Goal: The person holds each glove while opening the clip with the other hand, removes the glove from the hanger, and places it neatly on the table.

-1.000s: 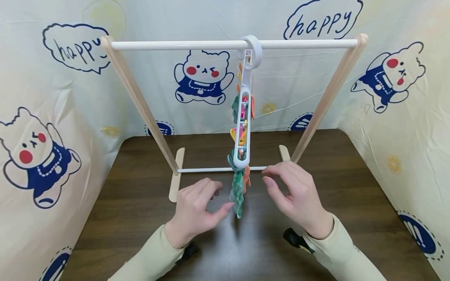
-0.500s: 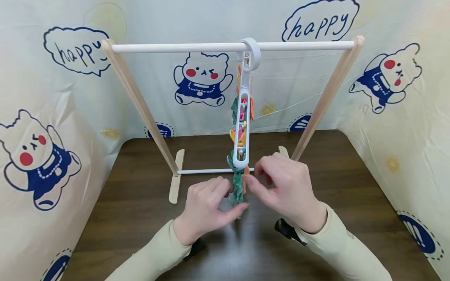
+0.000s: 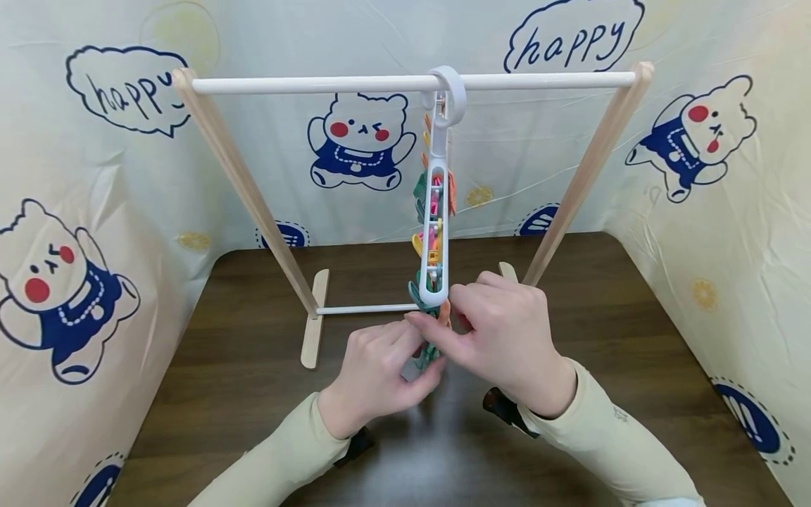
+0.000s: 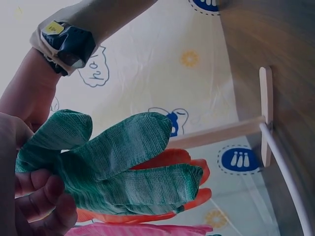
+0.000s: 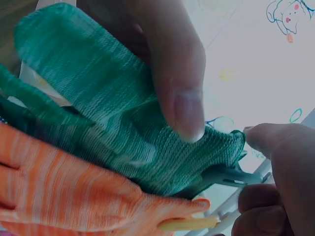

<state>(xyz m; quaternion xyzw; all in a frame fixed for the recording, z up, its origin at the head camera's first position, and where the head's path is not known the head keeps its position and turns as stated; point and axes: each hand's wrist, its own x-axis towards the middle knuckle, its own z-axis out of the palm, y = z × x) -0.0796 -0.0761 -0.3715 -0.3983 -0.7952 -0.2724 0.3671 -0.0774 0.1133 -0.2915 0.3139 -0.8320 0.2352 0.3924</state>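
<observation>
A green-and-white knit glove point(image 4: 113, 157) hangs at the near end of a white clip hanger point(image 3: 434, 298). My left hand point(image 3: 374, 370) holds this glove, its thumb across the knit in the right wrist view and curled fingers against it in the left wrist view. My right hand point(image 3: 507, 334) is at the upper end, its thumb by the glove's edge and bent fingers beside a grey-blue clothespin point(image 5: 224, 174). I cannot tell whether it pinches the clothespin. An orange striped glove point(image 5: 74, 182) hangs alongside, with a pink glove point(image 4: 142, 229) behind.
The hanger hooks over a white rod point(image 3: 304, 85) between two wooden posts point(image 3: 243, 186). A lower white bar point(image 3: 364, 309) joins the feet. All stands on a dark wooden table point(image 3: 228, 380). A printed cloth point(image 3: 253, 42) surrounds it. More gloves and clips hang farther back.
Both hands have closed in on the green glove, the left moving right and the right moving left. The hands now overlap it in the head view; the hanger stays on the rod.
</observation>
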